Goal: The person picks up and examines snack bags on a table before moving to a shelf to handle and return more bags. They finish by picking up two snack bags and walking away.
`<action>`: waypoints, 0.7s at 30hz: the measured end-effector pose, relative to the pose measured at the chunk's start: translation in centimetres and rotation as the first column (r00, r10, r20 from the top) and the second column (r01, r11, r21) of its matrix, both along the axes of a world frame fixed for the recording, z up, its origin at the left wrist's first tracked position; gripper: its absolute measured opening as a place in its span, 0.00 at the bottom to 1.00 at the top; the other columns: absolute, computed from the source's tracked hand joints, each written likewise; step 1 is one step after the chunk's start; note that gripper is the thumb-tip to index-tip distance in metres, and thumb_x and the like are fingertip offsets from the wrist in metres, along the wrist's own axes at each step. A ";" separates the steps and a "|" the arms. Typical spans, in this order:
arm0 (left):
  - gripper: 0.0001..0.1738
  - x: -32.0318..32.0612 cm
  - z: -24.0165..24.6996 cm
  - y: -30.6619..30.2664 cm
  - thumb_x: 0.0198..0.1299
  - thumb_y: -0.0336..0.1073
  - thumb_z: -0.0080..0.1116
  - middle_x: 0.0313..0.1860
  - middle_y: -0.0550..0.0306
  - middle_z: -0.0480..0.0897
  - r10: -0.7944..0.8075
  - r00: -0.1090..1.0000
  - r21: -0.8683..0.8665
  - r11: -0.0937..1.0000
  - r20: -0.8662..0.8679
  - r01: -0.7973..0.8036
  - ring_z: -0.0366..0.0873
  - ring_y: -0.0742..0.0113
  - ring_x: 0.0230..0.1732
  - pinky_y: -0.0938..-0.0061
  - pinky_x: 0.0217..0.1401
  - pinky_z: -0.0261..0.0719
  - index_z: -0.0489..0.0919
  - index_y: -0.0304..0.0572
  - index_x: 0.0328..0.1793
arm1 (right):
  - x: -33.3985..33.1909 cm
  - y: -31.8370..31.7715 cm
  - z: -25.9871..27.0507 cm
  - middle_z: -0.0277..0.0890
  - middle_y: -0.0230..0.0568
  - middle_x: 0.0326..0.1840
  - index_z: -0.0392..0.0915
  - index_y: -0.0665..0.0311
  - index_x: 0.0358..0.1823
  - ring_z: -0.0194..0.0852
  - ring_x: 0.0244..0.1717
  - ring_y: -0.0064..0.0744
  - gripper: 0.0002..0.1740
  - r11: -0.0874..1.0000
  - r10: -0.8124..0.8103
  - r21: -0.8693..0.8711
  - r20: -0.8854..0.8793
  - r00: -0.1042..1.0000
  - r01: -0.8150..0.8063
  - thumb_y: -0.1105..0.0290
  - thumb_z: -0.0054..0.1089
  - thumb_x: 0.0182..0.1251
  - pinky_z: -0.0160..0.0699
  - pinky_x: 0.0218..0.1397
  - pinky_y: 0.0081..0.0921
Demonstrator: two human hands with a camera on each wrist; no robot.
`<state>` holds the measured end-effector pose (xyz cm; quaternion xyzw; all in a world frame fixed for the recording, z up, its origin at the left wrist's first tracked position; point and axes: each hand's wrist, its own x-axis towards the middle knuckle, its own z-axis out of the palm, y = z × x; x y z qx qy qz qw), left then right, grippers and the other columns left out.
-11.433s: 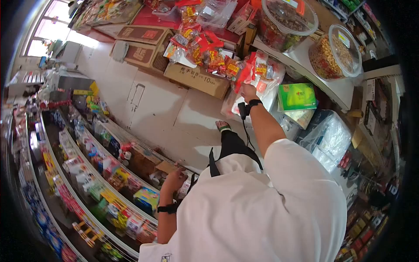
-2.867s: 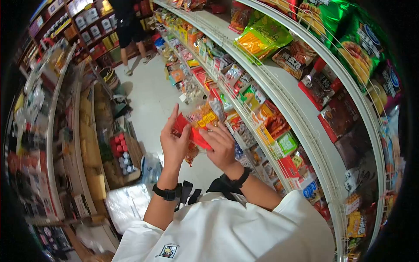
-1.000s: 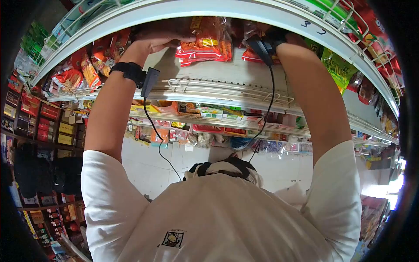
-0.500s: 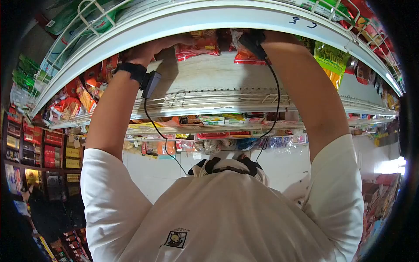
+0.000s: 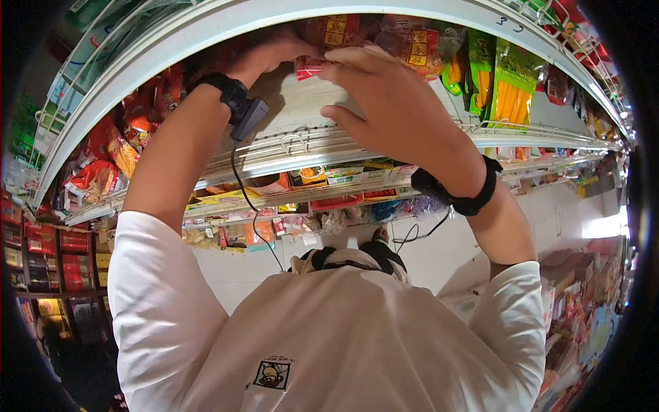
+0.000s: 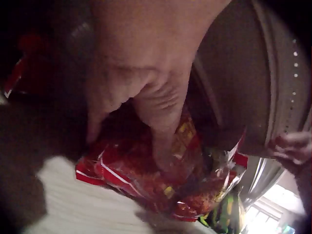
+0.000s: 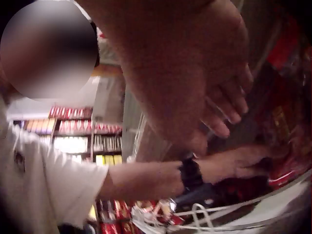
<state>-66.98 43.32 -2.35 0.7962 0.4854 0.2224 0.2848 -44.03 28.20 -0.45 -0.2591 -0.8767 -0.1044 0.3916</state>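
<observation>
My left hand (image 5: 274,53) reaches under the upper shelf and holds a clear and red snack bag (image 5: 333,31) with a yellow label. In the left wrist view my thumb lies across the front of this bag (image 6: 139,170), with another finger at its left end. My right hand (image 5: 405,110) is off the goods, in front of the shelf, fingers extended and thumb apart; the right wrist view shows it (image 7: 195,97) holding nothing. A second snack bag (image 5: 415,51) with a yellow label stands just beyond the right hand. Part of the left hand is hidden in shadow.
The upper shelf's white edge (image 5: 261,31) runs over my left hand. A wire rail (image 5: 288,147) fronts the shelf board. Green bags of yellow snack sticks (image 5: 515,86) stand at the right, red snack packets (image 5: 103,178) at the left. Lower shelves hold several small packets.
My right hand has let go of the right snack bag and come out in front of the shelf. The left hand stays at its bag. The view has shifted slightly.
</observation>
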 end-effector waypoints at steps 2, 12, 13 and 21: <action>0.27 -0.1 -0.8 0.5 0.66 0.54 0.68 0.55 0.53 0.83 -0.053 0.977 -0.059 0.996 0.207 0.066 0.78 0.61 0.53 0.60 0.54 0.82 0.82 0.41 0.60 | 1.5 -0.7 0.3 0.84 0.43 0.44 0.83 0.65 0.48 0.83 0.47 0.53 0.18 0.999 -0.019 0.030 0.003 1.000 0.019 0.61 0.70 0.62 0.82 0.54 0.43; 0.27 -0.2 -1.3 -1.2 0.64 0.53 0.70 0.59 0.54 0.81 0.133 0.901 0.059 0.983 0.412 -0.172 0.76 0.59 0.54 0.60 0.53 0.82 0.81 0.42 0.59 | 11.8 10.3 -3.3 0.80 0.54 0.60 0.79 0.60 0.63 0.78 0.60 0.58 0.26 0.824 -0.510 -0.214 0.125 0.851 0.525 0.65 0.69 0.62 0.77 0.65 0.43; 0.27 -0.2 -1.3 -1.5 0.64 0.53 0.70 0.59 0.54 0.80 0.141 0.895 0.066 0.980 0.423 -0.185 0.76 0.59 0.54 0.60 0.53 0.82 0.81 0.42 0.59 | 12.0 11.1 -3.2 0.78 0.54 0.64 0.76 0.59 0.67 0.75 0.64 0.58 0.30 0.825 -0.506 -0.206 0.146 0.850 0.526 0.65 0.70 0.62 0.75 0.68 0.43; 0.28 -1.1 -0.6 -3.0 0.62 0.52 0.73 0.61 0.54 0.79 0.217 0.887 0.125 0.949 0.408 -0.290 0.75 0.58 0.55 0.60 0.52 0.82 0.80 0.44 0.60 | 11.3 10.5 -2.0 0.79 0.54 0.63 0.76 0.59 0.66 0.75 0.63 0.59 0.30 0.889 -0.450 -0.059 0.079 0.890 0.455 0.63 0.71 0.61 0.75 0.67 0.45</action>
